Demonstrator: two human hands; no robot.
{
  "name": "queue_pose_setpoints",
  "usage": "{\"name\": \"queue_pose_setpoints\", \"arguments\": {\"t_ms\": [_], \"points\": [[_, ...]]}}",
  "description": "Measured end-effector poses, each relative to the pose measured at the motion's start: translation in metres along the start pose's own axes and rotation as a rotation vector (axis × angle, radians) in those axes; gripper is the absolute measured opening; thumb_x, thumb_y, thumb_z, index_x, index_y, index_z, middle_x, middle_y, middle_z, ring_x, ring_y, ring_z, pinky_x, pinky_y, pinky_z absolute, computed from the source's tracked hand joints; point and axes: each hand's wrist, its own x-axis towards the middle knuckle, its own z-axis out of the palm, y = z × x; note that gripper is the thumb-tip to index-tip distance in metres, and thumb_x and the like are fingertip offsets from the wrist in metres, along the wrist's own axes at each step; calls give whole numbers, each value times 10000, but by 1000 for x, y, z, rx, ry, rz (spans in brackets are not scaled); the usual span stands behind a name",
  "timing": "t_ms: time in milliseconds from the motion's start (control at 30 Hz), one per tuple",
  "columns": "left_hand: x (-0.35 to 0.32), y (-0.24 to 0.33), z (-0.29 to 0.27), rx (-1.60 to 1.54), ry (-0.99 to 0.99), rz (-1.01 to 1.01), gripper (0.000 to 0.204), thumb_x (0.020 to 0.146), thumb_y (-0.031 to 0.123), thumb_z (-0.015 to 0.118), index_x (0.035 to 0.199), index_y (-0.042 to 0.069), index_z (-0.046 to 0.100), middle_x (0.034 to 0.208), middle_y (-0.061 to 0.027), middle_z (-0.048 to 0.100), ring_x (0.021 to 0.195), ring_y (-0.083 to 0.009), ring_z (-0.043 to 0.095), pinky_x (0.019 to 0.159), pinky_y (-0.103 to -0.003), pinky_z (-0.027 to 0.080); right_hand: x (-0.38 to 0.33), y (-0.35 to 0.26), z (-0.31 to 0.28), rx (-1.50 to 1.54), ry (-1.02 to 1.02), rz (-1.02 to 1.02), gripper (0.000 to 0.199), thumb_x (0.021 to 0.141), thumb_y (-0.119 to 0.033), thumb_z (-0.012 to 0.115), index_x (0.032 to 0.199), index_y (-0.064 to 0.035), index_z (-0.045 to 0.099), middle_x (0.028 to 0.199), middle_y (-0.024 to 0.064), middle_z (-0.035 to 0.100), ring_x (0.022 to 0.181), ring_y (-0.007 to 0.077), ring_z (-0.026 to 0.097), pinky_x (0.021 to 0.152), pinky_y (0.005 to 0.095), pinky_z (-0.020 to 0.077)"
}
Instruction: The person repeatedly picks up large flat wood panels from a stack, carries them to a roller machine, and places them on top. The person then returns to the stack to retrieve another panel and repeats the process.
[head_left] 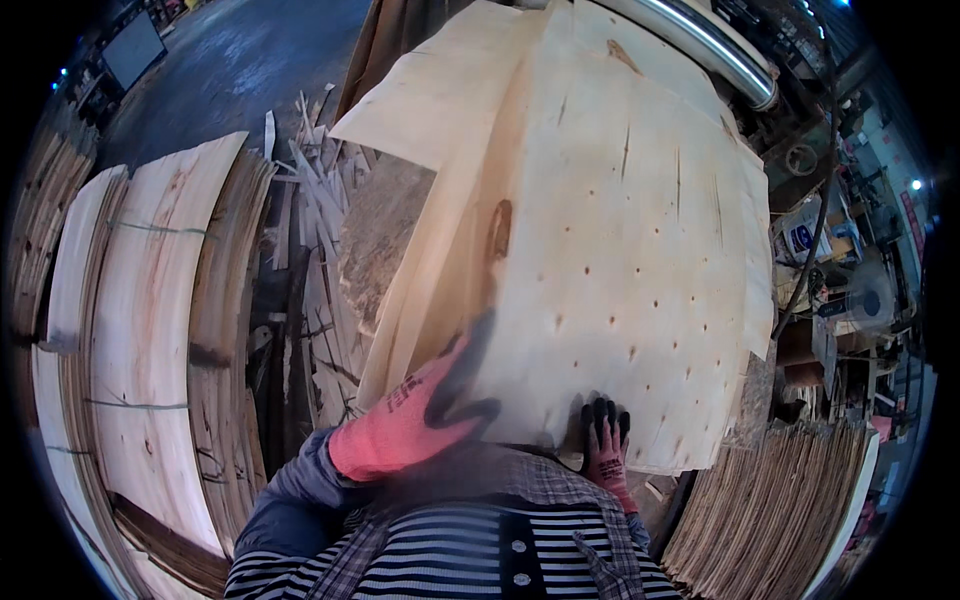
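A large pale wood veneer sheet (620, 240) with knots and small dark marks lies in front of me on top of other sheets. My left hand (410, 405), in a pink glove with dark fingers, is at the sheet's near left part. Its thumb and fingers are spread apart, and the fingertips are blurred. My right hand (606, 445), in a matching glove, rests on the near edge with its fingers stretched out flat. Left of the sheet, a folded veneer piece (440, 240) slopes down with a brown knot along its crease.
Tied veneer stacks (150, 330) stand at the left. Scrap strips (325, 220) litter the floor beside the sheet. A shiny metal roller (710, 45) runs across the far right. Another veneer stack (770, 510) stands near right, below a fan (868, 298) and clutter.
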Motion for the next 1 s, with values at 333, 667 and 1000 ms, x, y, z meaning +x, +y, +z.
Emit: {"name": "queue_pose_setpoints", "arguments": {"t_ms": [333, 667, 1000], "points": [[3, 2, -15, -650, 88, -28, 670, 871, 282, 463, 1369, -10, 121, 1415, -141, 181, 1296, -230, 205, 1051, -337, 157, -18, -18, -74, 267, 485, -95, 609, 592, -275, 655, 1139, -52, 505, 1233, 235, 419, 1127, 456, 386, 940, 511, 329], [5, -109, -18, 18, 550, -296, 547, 822, 67, 556, 1308, 7, 313, 1273, -149, 433, 1166, -186, 419, 945, -287, 342, 142, -6, -152, 192, 479, -69, 655, 624, -193, 683, 1237, -157, 456, 1271, 148, 429, 1158, 342, 411, 944, 451, 340], [12, -106, -29, 361, 463, -273, 512, 773, 61, 587, 1253, 29, 412, 1187, -179, 507, 1111, -254, 490, 931, -306, 373, 333, 35, -170, -52, 739, 196, 671, 755, -373, 574, 1327, -129, 321, 1348, 137, 328, 1250, 308, 289, 1017, 505, 213]]}}
